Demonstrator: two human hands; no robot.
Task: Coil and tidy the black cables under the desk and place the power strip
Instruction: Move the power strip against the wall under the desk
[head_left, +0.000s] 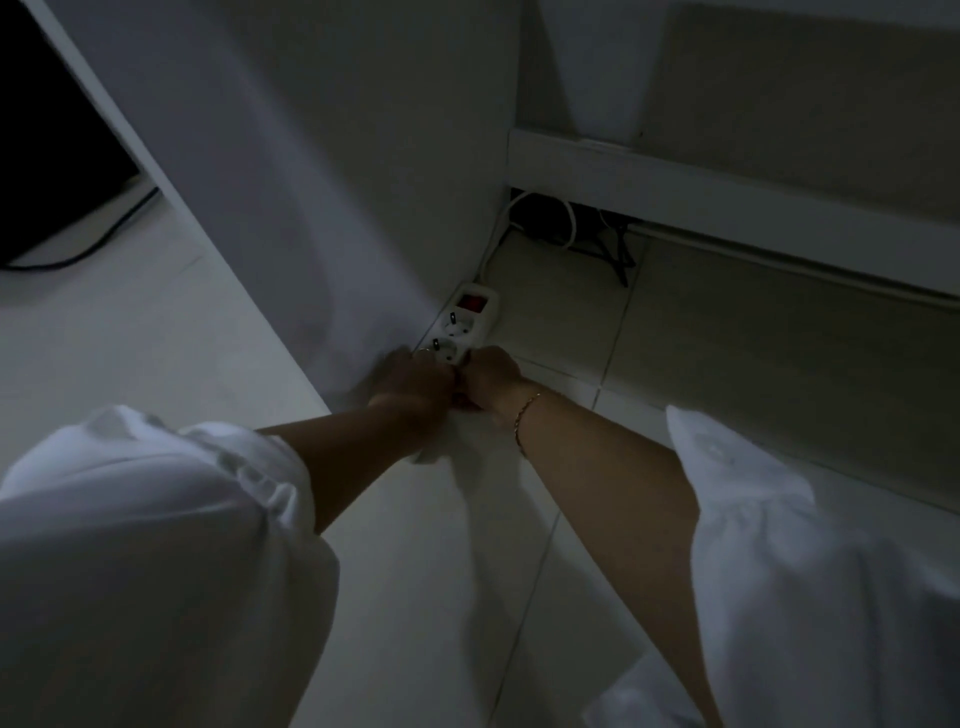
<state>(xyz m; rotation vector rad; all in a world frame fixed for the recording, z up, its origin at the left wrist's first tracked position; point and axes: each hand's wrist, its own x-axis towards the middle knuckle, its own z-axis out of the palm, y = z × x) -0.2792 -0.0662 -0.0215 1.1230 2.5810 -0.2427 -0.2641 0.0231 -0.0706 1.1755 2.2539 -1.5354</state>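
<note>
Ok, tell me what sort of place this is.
Likely floor level beside a desk in a home or office: pale tiled floor, a white plastic power strip with red switch against a white panel, tangled black and white cables.

Dim, bluish, soft focus w/ motion blur.

Views: one, wide-angle, worn on the person's head.
Position: above and behind the forearms, close beside a white desk panel (311, 182).
Direction: forward and steeply down, toward the tiled floor (675, 322) and the corner under the desk.
Range: near. The left sleeve (156, 545) and right sleeve (831, 571) fill the lower corners. The left hand (415, 376) and right hand (493, 376) meet mid-frame at the power strip (465, 317).
Picture: dim, blurred around the hands.
</note>
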